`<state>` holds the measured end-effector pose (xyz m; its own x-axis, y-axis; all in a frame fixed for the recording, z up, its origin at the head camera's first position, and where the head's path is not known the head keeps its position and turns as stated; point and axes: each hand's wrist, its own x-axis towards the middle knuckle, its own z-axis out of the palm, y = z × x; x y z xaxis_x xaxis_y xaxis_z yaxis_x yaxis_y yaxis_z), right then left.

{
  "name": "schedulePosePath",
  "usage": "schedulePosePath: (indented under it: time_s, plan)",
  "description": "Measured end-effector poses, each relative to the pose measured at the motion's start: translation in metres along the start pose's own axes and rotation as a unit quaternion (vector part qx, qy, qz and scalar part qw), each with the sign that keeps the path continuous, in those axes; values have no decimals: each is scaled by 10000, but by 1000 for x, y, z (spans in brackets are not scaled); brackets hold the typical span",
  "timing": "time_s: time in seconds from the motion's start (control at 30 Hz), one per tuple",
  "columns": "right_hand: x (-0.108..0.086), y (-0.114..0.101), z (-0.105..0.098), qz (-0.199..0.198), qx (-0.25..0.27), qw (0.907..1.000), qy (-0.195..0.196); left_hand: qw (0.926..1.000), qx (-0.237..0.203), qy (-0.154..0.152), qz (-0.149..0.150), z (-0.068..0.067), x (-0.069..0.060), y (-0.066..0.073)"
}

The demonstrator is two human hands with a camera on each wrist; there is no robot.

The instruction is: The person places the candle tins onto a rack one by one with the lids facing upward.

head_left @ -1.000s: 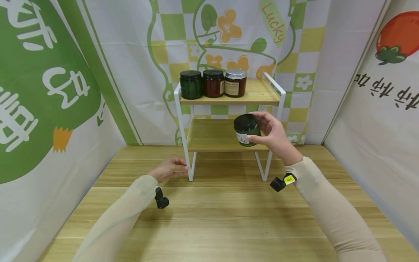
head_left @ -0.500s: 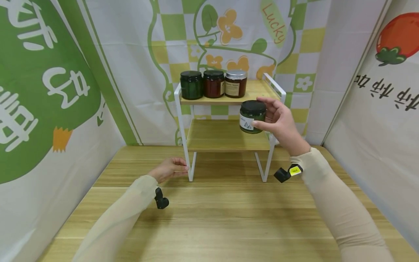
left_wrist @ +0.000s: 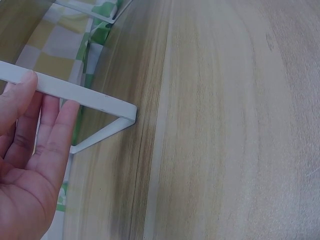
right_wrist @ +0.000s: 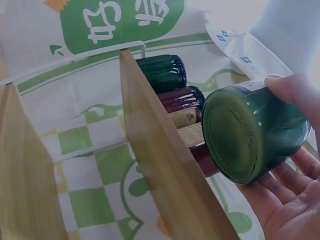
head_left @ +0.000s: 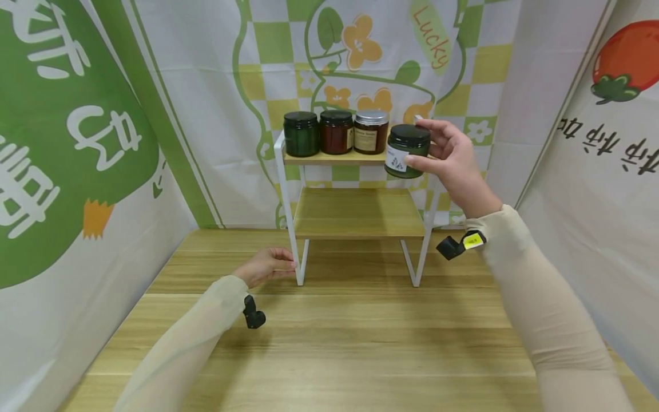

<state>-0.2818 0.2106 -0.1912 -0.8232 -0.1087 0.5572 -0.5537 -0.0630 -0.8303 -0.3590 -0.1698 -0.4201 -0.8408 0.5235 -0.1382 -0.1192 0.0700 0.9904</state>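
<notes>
My right hand (head_left: 455, 163) grips a green glass jar (head_left: 407, 151) with a black lid and a white label, thumb on the label side and fingers round the far side. It is held up at the right front of the top shelf (head_left: 340, 159); in the right wrist view its bottom (right_wrist: 231, 137) shows. Low at the left, my left hand (head_left: 266, 266) pinches the white metal leg (left_wrist: 95, 97) of the rack between thumb and fingers. On the top shelf stand a green jar (head_left: 301, 134), a dark red jar (head_left: 336, 133) and a silver-lidded brown jar (head_left: 370, 133).
The two-tier rack has a bare lower shelf (head_left: 357, 212) and stands on a wood-grain table (head_left: 334, 343). Printed cloth walls (head_left: 206, 114) enclose the back and both sides. A black wrist camera (head_left: 254, 312) sits on each sleeve.
My right hand has raised the green jar from in front of the lower shelf to top-shelf height, moving it a little to the right. My left hand stays at the rack leg.
</notes>
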Motion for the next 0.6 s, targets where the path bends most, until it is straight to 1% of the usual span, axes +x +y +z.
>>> schedulePosePath:
  time_s: [0.13, 0.37, 0.47, 0.6]
  plan:
    - [10, -7, -2, 111, 4, 9997, 230, 10000, 64, 44, -6, 0, -1, 2]
    - [22, -19, -5, 194, -51, 9981, 586, 10000, 12, -17, 8, 1, -1, 1]
    - [27, -23, -6, 262, -131, 9972, 688, 10000, -38, -17, -3, 1, -2, 2]
    - [34, -28, -7, 320, -117, 9967, 732, 10000, -77, -35, -12, 1, -2, 3]
